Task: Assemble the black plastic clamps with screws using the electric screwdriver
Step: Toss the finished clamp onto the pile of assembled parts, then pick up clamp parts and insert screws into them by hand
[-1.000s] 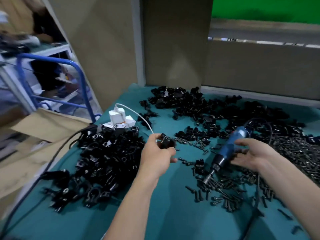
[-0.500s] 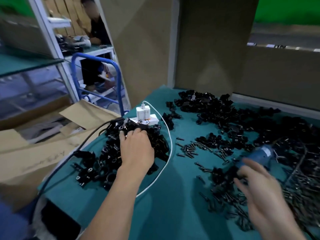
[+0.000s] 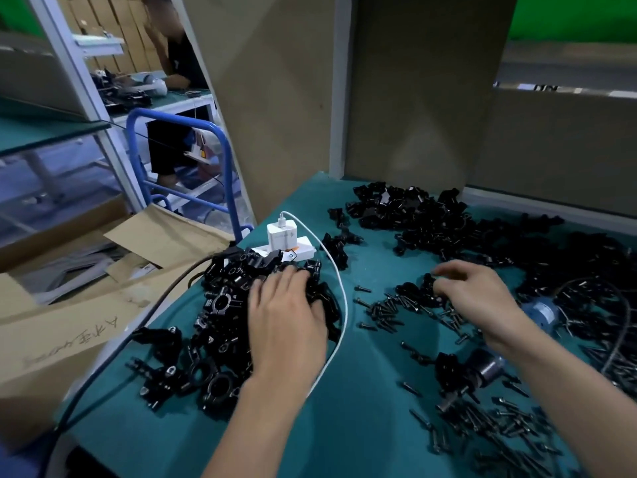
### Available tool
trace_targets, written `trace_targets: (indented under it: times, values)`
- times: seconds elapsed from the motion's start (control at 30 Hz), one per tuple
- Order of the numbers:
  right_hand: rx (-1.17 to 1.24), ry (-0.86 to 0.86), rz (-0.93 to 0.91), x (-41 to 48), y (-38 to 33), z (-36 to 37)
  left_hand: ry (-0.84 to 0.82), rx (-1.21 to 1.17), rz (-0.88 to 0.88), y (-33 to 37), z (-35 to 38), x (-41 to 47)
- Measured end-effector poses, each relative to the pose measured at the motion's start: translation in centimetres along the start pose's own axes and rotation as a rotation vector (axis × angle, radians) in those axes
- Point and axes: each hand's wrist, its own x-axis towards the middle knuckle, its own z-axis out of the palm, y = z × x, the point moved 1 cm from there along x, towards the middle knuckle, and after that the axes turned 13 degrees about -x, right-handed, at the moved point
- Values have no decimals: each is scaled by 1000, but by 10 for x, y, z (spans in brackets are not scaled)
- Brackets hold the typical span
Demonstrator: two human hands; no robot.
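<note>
Left hand lies flat on the clamp pile at the left edge of the mat; right hand pinches a loose clamp. Bare mat separates them; the electric screwdriver lies beneath the right wrist.

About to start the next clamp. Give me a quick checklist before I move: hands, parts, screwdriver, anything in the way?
1. Left hand free: rests flat on the clamp pile, fingers straight. Ok.
2. Right hand has a clamp part: fingers curled at it, grip blurred. Cannot tell.
3. Screws in reach: loose beside the right hand. Ok.
4. Screwdriver ready: lies unheld on the mat under the right forearm. Ok.
5. White cable clear: runs along the pile by the left hand. Not ok.
</note>
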Motion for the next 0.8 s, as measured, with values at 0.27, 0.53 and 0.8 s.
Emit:
trace_targets:
  times: [0.27,0.53,0.8]
  values:
    - [-636,-78,81,106,16,-38,-289,-328,12,70,86,8]
    - [-950,-145,-90,127,60,-37,-611,-262,-167,98,170,42]
    - [-841,12,-239,91,68,-51,-568,-98,-62,117,188,42]
